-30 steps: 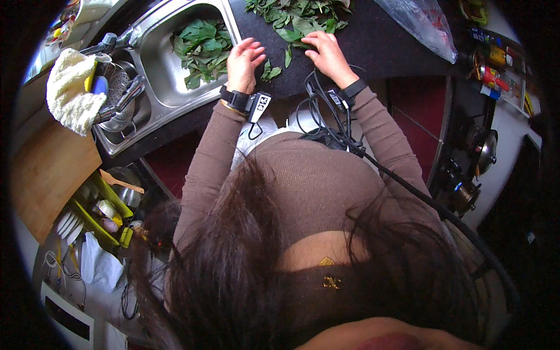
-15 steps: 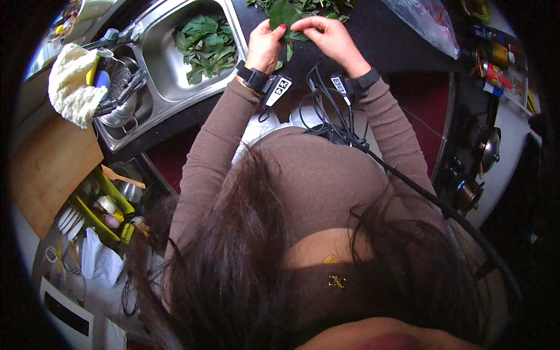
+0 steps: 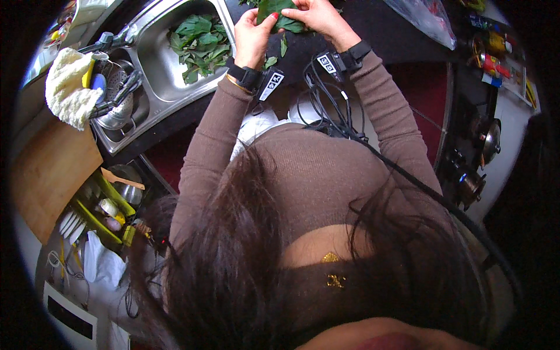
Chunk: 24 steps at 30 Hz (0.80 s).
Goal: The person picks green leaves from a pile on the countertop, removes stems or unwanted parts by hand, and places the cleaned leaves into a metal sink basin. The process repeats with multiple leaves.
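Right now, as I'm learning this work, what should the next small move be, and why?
Perhaps the right hand should release the green leaf so the left hand can carry it to the sink: both hands hold it, and other leaves lie there.

Held leaf (image 3: 269, 8): between my left hand (image 3: 251, 39) and my right hand (image 3: 322, 18), over the bench (image 3: 379, 42). Sink (image 3: 156, 63): set in the bench, to my left. Leaf pile (image 3: 201, 46): in the sink. Plastic bag (image 3: 429, 20): on the bench, right of my hands.
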Available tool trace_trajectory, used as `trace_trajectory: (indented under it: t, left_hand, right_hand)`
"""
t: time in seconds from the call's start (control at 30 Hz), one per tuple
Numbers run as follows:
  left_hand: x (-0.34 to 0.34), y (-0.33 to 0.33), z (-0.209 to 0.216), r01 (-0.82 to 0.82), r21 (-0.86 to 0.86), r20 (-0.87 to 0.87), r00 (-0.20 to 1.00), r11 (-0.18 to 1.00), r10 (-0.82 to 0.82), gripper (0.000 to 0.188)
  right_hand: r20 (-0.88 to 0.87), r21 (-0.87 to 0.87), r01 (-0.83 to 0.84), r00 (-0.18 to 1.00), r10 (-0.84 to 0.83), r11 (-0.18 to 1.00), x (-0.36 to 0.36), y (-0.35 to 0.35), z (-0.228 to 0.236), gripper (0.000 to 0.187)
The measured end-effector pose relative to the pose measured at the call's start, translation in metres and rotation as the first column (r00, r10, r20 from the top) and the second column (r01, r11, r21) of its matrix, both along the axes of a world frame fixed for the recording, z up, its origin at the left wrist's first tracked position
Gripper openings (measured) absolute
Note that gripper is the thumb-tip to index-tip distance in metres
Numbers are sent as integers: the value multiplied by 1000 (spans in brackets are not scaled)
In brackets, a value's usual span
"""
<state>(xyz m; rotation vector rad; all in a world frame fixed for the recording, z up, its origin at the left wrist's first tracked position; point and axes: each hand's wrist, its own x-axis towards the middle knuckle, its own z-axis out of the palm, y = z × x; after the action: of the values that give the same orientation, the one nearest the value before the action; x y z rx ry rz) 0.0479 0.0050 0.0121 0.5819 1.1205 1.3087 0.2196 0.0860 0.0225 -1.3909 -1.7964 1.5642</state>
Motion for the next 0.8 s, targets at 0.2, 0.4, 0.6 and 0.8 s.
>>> trace_trajectory:
  t: [0.2, 0.4, 0.6, 0.8]
  left_hand:
    - [-17, -9, 9, -18, -50, -69, 998, 999, 14, 24]
    - [-21, -15, 19, -50, -31, -61, 997, 998, 48, 17]
    - [-30, -21, 15, -56, 49, -55, 997, 997, 59, 19]
    - [-67, -33, -8, -281, 114, -441, 846, 953, 302, 47]
  right_hand:
    - [-256, -284, 43, 959, -119, 958, -10, -14, 2, 19]
    - [-211, -188, 79, 970, -119, 979, -18, -19, 20, 19]
    - [-216, -231, 30, 973, -81, 972, -20, -17, 25, 26]
    - [-111, -72, -510, 858, 501, 857, -14, -22, 27, 29]
